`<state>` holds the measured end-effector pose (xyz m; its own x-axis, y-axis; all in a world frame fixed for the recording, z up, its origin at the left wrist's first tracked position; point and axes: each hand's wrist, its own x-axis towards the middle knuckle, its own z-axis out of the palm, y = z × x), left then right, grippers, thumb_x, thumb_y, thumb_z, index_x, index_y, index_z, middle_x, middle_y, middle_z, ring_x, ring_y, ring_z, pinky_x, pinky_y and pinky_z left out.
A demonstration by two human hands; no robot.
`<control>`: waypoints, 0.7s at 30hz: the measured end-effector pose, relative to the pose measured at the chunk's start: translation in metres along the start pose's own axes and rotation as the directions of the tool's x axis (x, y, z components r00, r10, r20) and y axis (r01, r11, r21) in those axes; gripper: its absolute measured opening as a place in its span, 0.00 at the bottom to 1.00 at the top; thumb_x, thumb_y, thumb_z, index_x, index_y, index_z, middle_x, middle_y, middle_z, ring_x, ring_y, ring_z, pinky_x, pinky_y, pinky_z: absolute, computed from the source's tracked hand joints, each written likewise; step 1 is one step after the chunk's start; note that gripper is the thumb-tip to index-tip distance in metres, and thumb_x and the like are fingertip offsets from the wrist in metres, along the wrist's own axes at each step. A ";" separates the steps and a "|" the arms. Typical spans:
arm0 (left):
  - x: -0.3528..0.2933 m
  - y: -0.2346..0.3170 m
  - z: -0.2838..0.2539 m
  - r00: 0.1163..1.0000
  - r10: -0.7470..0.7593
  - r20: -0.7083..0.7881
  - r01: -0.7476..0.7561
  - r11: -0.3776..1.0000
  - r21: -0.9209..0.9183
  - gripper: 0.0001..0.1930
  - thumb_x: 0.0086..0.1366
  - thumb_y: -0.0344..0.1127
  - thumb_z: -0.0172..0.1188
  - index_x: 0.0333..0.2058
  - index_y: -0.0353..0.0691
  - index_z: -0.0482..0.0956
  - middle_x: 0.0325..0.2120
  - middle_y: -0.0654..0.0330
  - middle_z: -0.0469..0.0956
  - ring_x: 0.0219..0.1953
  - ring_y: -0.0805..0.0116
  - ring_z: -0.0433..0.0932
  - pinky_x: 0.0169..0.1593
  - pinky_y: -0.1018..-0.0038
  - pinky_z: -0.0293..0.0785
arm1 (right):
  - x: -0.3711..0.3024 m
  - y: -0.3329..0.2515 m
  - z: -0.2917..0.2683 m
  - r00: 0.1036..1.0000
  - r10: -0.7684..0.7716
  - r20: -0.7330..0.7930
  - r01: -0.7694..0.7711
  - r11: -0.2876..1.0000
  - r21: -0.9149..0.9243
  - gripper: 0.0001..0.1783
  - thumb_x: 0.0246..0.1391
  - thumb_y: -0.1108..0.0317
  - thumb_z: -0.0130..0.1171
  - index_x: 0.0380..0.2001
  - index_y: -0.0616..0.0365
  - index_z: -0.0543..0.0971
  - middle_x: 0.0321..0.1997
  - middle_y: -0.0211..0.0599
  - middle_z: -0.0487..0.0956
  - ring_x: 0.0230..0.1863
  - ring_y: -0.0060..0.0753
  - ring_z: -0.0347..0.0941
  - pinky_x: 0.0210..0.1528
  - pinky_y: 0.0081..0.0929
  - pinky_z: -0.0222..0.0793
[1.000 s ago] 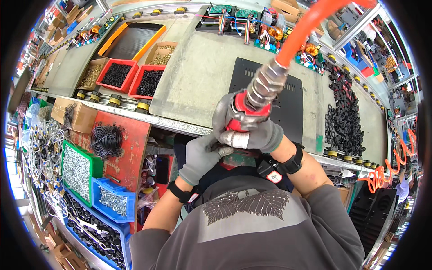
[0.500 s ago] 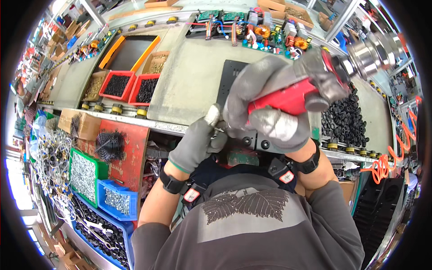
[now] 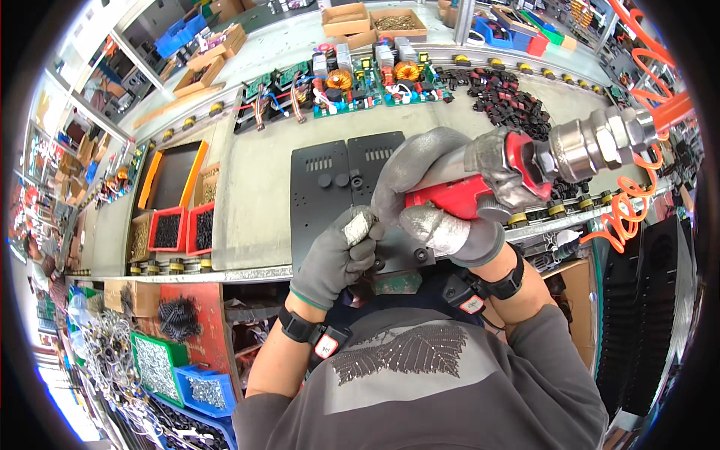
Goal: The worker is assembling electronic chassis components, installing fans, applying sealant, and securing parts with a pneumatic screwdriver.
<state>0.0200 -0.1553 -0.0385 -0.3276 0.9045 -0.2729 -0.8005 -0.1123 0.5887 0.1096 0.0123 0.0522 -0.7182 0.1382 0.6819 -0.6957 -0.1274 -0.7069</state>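
My right hand (image 3: 442, 202), in a grey glove, is wrapped round a red air screwdriver (image 3: 462, 196) with a metal fitting at its hose end. The tool's working end is hidden by my hands. My gloved left hand (image 3: 337, 251) is closed in a pinch beside that hidden end; what its fingers hold, if anything, is too small to make out. Beneath both hands lie black metal panels (image 3: 307, 214) with vent slots, side by side on the bench. Round black feet (image 3: 341, 180) sit on the panels, several of them showing.
Circuit boards (image 3: 360, 90) line the bench's far side, with a heap of black parts (image 3: 510, 105) to their right. Red bins (image 3: 166, 229) of black screws stand left. Lower left are a green bin (image 3: 156, 364) and a blue bin (image 3: 206, 390). An orange coiled hose (image 3: 619, 221) hangs right.
The view has shifted, bringing more of the black panels and the bench's far side into sight. My right hand keeps its grip on the air screwdriver; my left hand stays pinched close by.
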 end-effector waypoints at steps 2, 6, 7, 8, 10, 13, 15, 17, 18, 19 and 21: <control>0.009 -0.006 0.003 0.999 0.013 -0.047 -0.012 1.000 0.023 0.08 0.72 0.33 0.45 0.44 0.40 0.71 0.20 0.70 0.63 0.15 0.84 0.55 0.17 0.85 0.50 | -0.003 0.000 -0.005 0.999 0.001 -0.035 0.000 1.000 0.014 0.16 0.47 0.72 0.65 0.39 0.61 0.72 0.32 0.46 0.76 0.28 0.33 0.73 0.30 0.27 0.71; 0.020 -0.010 0.004 0.999 0.025 -0.042 -0.026 0.999 -0.023 0.06 0.71 0.36 0.46 0.38 0.43 0.69 0.22 0.68 0.65 0.14 0.82 0.56 0.15 0.84 0.49 | -0.009 -0.004 -0.012 0.992 0.077 -0.099 -0.069 0.994 0.086 0.17 0.46 0.72 0.65 0.39 0.60 0.71 0.32 0.45 0.76 0.29 0.33 0.73 0.32 0.27 0.71; 0.022 -0.011 0.004 0.999 0.025 -0.042 -0.026 1.000 -0.018 0.06 0.71 0.36 0.46 0.38 0.43 0.69 0.22 0.68 0.65 0.14 0.82 0.56 0.15 0.84 0.49 | -0.010 -0.005 -0.015 0.993 0.064 -0.103 -0.055 0.995 0.087 0.17 0.46 0.72 0.65 0.39 0.60 0.71 0.32 0.45 0.76 0.29 0.33 0.73 0.32 0.27 0.71; 0.024 -0.011 0.003 1.000 0.011 -0.005 -0.011 1.000 -0.010 0.06 0.72 0.36 0.46 0.37 0.43 0.69 0.22 0.68 0.65 0.15 0.82 0.56 0.16 0.84 0.50 | -0.011 -0.006 -0.018 0.994 0.074 -0.074 -0.067 0.994 0.087 0.16 0.46 0.76 0.62 0.40 0.60 0.72 0.35 0.40 0.76 0.34 0.29 0.74 0.37 0.26 0.72; 0.028 -0.011 0.002 1.000 0.001 0.031 -0.001 1.000 0.001 0.07 0.73 0.37 0.46 0.37 0.42 0.69 0.22 0.67 0.65 0.15 0.81 0.56 0.16 0.84 0.50 | -0.011 -0.006 -0.022 0.996 0.081 -0.043 -0.077 0.993 0.089 0.16 0.46 0.81 0.60 0.40 0.59 0.74 0.37 0.34 0.76 0.39 0.25 0.75 0.42 0.25 0.73; 0.037 -0.013 0.005 0.996 -0.070 -0.050 0.065 0.993 -0.100 0.07 0.74 0.37 0.45 0.37 0.42 0.69 0.22 0.67 0.65 0.17 0.81 0.57 0.18 0.83 0.52 | -0.009 -0.004 -0.026 0.998 0.059 -0.010 -0.058 0.998 0.033 0.15 0.45 0.81 0.59 0.39 0.59 0.73 0.38 0.34 0.76 0.39 0.26 0.74 0.41 0.24 0.72; 0.044 -0.012 0.010 0.992 0.082 -0.093 -0.043 0.932 0.359 0.08 0.74 0.37 0.45 0.37 0.42 0.69 0.22 0.66 0.65 0.18 0.81 0.57 0.20 0.83 0.52 | -0.008 -0.005 -0.029 0.999 0.006 0.036 -0.003 0.996 -0.086 0.15 0.47 0.81 0.59 0.40 0.60 0.72 0.36 0.38 0.76 0.36 0.30 0.75 0.40 0.28 0.73; 0.047 -0.008 0.015 0.989 0.029 -0.145 0.020 0.945 0.326 0.07 0.74 0.37 0.46 0.38 0.42 0.70 0.22 0.67 0.64 0.18 0.81 0.57 0.20 0.83 0.52 | -0.006 -0.007 -0.032 0.996 0.000 0.089 0.021 0.974 -0.227 0.13 0.49 0.82 0.58 0.39 0.62 0.73 0.34 0.41 0.77 0.35 0.35 0.75 0.40 0.32 0.75; 0.047 -0.005 0.017 0.987 -0.001 -0.160 0.049 0.954 0.295 0.08 0.74 0.38 0.47 0.37 0.42 0.70 0.22 0.67 0.64 0.18 0.81 0.56 0.20 0.83 0.52 | -0.005 -0.009 -0.034 0.996 0.000 0.089 0.021 0.973 -0.230 0.13 0.49 0.82 0.58 0.39 0.62 0.73 0.34 0.41 0.77 0.35 0.35 0.75 0.40 0.32 0.75; 0.046 -0.001 0.019 0.984 -0.032 -0.175 0.078 0.962 0.262 0.09 0.73 0.39 0.48 0.37 0.42 0.71 0.22 0.68 0.64 0.18 0.81 0.56 0.20 0.83 0.52 | -0.004 -0.011 -0.037 0.996 -0.002 0.094 0.027 0.963 -0.267 0.11 0.49 0.81 0.59 0.38 0.63 0.74 0.34 0.41 0.77 0.35 0.35 0.76 0.40 0.31 0.74; 0.046 0.010 0.017 0.968 -0.038 -0.248 0.131 0.920 0.369 0.11 0.72 0.43 0.52 0.36 0.42 0.73 0.22 0.71 0.63 0.19 0.82 0.56 0.20 0.83 0.52 | -0.002 -0.015 -0.042 0.995 0.026 0.093 0.005 0.947 -0.320 0.12 0.45 0.79 0.63 0.35 0.56 0.76 0.36 0.31 0.76 0.34 0.29 0.75 0.39 0.26 0.73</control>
<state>0.0055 -0.1079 -0.0323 -0.4112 0.7776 -0.4757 -0.5940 0.1672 0.7869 0.1220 0.0556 0.0529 -0.7337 0.0434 0.6781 -0.6596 0.1941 -0.7261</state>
